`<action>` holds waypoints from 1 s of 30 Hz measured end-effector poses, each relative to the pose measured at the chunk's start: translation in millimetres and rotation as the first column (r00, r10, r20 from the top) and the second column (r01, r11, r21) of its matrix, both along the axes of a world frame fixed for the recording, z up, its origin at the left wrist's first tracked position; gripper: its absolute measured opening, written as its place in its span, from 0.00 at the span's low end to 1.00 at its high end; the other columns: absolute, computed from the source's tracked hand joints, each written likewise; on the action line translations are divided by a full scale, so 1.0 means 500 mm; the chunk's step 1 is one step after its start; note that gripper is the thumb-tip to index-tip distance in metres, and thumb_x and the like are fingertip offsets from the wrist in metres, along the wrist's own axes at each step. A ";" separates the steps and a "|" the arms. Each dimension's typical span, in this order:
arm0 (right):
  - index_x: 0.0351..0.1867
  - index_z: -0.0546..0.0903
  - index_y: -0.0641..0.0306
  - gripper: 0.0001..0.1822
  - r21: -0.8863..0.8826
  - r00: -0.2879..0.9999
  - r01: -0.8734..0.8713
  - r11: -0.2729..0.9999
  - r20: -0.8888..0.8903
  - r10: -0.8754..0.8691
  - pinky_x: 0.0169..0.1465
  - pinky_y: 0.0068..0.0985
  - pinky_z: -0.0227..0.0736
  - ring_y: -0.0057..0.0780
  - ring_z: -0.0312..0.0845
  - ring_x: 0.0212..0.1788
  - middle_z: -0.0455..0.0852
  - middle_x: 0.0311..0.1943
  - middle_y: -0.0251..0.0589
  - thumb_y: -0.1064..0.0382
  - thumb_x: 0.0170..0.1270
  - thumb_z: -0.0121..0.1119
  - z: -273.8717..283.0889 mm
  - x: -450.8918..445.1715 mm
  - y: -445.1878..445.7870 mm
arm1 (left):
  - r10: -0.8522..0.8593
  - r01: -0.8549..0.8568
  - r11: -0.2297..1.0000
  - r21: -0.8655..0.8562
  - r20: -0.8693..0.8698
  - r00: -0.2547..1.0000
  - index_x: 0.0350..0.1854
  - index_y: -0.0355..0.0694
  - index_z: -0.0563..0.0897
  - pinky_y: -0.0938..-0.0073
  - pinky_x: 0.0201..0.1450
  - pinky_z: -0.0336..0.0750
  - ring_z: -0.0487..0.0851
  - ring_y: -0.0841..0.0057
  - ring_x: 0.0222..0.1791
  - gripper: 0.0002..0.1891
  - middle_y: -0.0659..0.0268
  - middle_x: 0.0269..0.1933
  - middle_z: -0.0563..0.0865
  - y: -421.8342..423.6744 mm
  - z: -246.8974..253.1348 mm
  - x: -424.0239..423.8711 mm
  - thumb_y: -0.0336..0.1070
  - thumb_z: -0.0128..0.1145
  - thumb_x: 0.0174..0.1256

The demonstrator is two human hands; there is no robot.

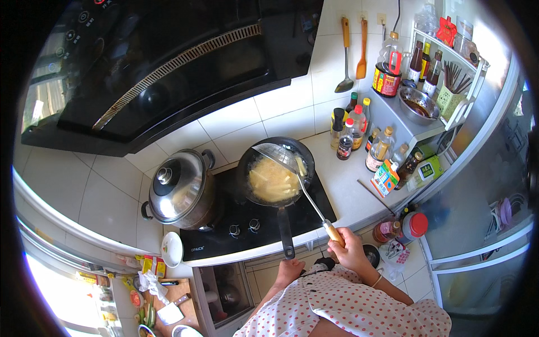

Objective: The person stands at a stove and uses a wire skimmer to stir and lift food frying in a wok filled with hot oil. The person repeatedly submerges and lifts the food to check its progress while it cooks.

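My right hand [349, 248] is closed around the wooden handle of a metal skimmer [278, 155]. The skimmer's perforated head is over the upper part of a black frying pan [310, 152]. Pale yellow sticks of food [273, 189] lie in bubbling oil in the pan. One piece is beside the skimmer's head at the right. The pan sits on a black glass gas hob [269, 229], its handle pointing towards me. My left hand [290, 269], fingers curled, is just below the end of the pan handle, apart from it; nothing shows in it.
A large lidded steel pot [179, 189] stands left of the pan. Sauce bottles [345, 141] and a steel bowl [419, 105] are at the right. A range hood [189, 71] hangs above. A cleaver [170, 312] lies on a wooden board [185, 290] at lower left, near a white bowl [172, 250].
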State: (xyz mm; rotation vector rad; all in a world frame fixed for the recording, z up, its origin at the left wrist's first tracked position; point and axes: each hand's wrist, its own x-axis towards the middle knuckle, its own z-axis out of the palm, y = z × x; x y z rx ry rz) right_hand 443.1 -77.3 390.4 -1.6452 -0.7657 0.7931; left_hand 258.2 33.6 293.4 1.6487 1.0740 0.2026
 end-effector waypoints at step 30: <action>0.59 0.75 0.73 0.24 0.207 0.994 0.048 0.977 -0.110 -0.026 0.34 0.12 0.68 0.09 0.69 0.30 0.79 0.32 0.28 0.72 0.61 0.62 -0.004 -0.032 -0.003 | 0.021 -0.022 0.998 -0.050 -0.024 0.999 0.13 0.35 0.69 0.70 0.22 0.63 0.63 0.84 0.20 0.19 0.67 0.14 0.68 -0.017 0.027 -0.010 0.37 0.62 0.56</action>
